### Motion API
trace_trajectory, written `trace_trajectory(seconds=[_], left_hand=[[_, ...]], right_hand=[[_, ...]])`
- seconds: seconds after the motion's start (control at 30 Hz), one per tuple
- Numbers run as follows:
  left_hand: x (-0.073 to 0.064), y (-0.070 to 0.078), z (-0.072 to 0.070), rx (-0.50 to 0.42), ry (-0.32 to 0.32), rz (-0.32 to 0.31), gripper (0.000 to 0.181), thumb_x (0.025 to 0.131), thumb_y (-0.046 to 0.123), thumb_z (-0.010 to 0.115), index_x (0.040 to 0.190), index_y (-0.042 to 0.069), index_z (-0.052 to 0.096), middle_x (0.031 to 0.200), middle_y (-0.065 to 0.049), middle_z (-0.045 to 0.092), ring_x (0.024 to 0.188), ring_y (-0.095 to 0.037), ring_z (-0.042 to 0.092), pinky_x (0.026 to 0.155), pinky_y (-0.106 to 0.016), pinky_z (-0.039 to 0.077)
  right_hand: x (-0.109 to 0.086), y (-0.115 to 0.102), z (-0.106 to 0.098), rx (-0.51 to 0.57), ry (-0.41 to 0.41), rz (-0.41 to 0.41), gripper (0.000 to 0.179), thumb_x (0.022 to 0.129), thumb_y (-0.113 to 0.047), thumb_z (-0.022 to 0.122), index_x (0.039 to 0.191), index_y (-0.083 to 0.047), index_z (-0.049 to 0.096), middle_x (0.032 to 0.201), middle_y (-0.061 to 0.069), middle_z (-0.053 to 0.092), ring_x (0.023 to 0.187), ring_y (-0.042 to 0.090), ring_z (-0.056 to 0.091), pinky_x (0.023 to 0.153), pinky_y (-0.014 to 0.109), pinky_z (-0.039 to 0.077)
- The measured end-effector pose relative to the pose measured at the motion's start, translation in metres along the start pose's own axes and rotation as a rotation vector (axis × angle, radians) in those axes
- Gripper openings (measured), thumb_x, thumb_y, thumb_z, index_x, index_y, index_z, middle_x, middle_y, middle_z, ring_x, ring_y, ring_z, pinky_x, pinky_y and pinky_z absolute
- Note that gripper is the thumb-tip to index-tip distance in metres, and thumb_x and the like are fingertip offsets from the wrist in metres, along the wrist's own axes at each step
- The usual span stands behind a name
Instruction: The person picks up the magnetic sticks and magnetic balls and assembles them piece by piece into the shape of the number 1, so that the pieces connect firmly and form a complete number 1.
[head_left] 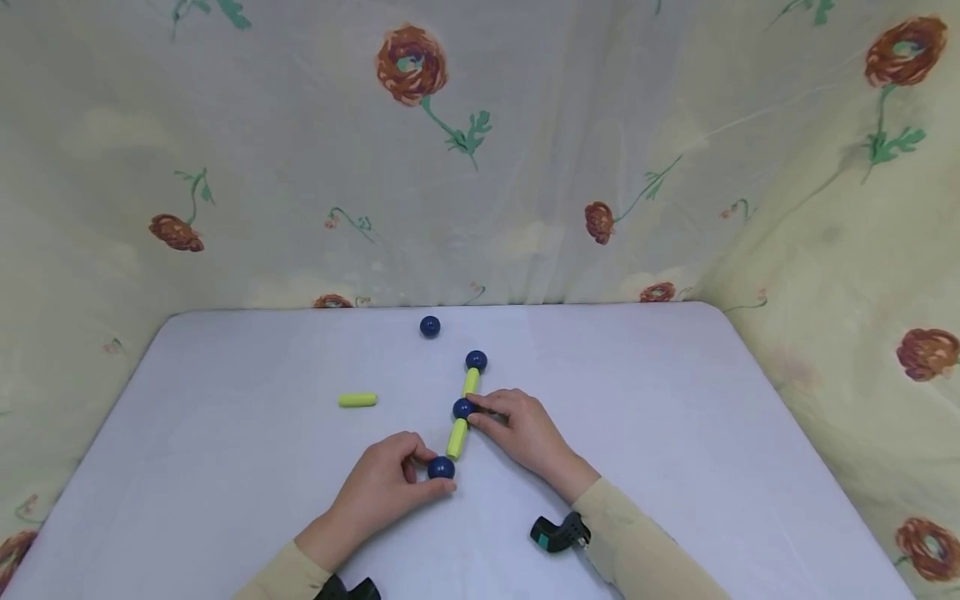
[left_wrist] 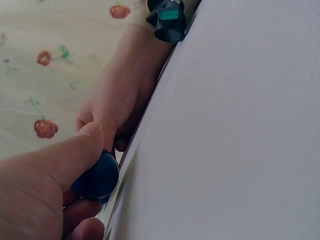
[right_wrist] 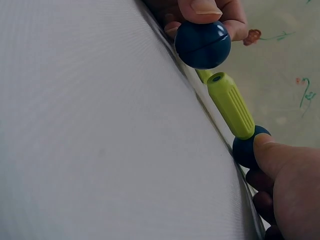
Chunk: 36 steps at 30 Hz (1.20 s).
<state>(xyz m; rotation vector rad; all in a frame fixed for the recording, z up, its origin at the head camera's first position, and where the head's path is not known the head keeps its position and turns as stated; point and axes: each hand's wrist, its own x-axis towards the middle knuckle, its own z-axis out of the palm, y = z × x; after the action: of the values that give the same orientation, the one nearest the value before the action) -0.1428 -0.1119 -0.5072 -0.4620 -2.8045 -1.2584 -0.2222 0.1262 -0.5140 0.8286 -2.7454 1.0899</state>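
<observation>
My left hand [head_left: 378, 483] pinches a dark blue ball [head_left: 441, 467] between thumb and fingers, at the near end of a chain. In the right wrist view, a small gap parts this ball [right_wrist: 202, 45] from the free end of a ribbed yellow-green rod [right_wrist: 231, 106]. My right hand [head_left: 528, 433] grips the chain's middle blue ball [head_left: 463, 408], where that rod is joined. Beyond it, a second yellow-green rod [head_left: 471, 382] leads to a blue ball [head_left: 476, 360] at the far end. The left wrist view shows the left hand's ball [left_wrist: 97, 175] close up, hiding the chain.
A loose yellow-green rod [head_left: 357, 400] lies left of the chain. One more blue ball [head_left: 430, 326] sits near the back edge of the white table [head_left: 637, 375]. Flowered cloth [head_left: 525, 150] hangs behind and at the sides.
</observation>
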Motion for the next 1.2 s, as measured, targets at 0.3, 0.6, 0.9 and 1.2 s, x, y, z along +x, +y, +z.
trace_trajectory(seconds=[0.3, 0.6, 0.9, 1.2], left_hand=[[0.0018, 0.0023, 0.0052, 0.05, 0.012, 0.035, 0.041, 0.072, 0.058, 0.082, 0.089, 0.025, 0.064, 0.082, 0.017, 0.057, 0.065, -0.003, 0.047, 0.057, -0.023, 0.043], [0.0037, 0.0055, 0.0081, 0.112, 0.013, 0.024, 0.041, 0.072, 0.059, 0.081, 0.091, 0.027, 0.063, 0.084, 0.018, 0.056, 0.066, -0.003, 0.048, 0.057, -0.022, 0.043], [0.0013, 0.0045, 0.0021, 0.113, -0.006, 0.041, 0.038, 0.076, 0.047, 0.084, 0.105, 0.028, 0.068, 0.086, 0.018, 0.057, 0.069, -0.004, 0.049, 0.06, -0.023, 0.042], [0.0006, 0.0014, 0.0013, 0.073, -0.013, 0.083, 0.03, 0.079, 0.039, 0.083, 0.104, 0.028, 0.072, 0.083, 0.02, 0.059, 0.07, -0.004, 0.051, 0.062, -0.023, 0.044]], right_hand=[[0.0015, 0.0012, 0.0, 0.005, -0.008, 0.009, 0.033, 0.094, -0.035, 0.069, 0.125, -0.025, 0.07, 0.111, -0.012, 0.07, 0.103, 0.004, 0.06, 0.087, 0.03, 0.049], [0.0015, 0.0013, -0.0008, 0.017, 0.004, -0.008, 0.032, 0.093, -0.034, 0.07, 0.124, -0.024, 0.071, 0.108, -0.012, 0.07, 0.1, 0.004, 0.06, 0.084, 0.03, 0.05], [0.0021, -0.0001, -0.0006, 0.003, 0.002, 0.006, 0.034, 0.094, -0.036, 0.069, 0.125, -0.024, 0.07, 0.112, -0.011, 0.07, 0.105, 0.006, 0.061, 0.089, 0.032, 0.049], [0.0009, 0.0002, 0.0003, 0.004, 0.004, 0.013, 0.033, 0.094, -0.037, 0.069, 0.124, -0.025, 0.07, 0.113, -0.011, 0.069, 0.106, 0.006, 0.061, 0.088, 0.032, 0.05]])
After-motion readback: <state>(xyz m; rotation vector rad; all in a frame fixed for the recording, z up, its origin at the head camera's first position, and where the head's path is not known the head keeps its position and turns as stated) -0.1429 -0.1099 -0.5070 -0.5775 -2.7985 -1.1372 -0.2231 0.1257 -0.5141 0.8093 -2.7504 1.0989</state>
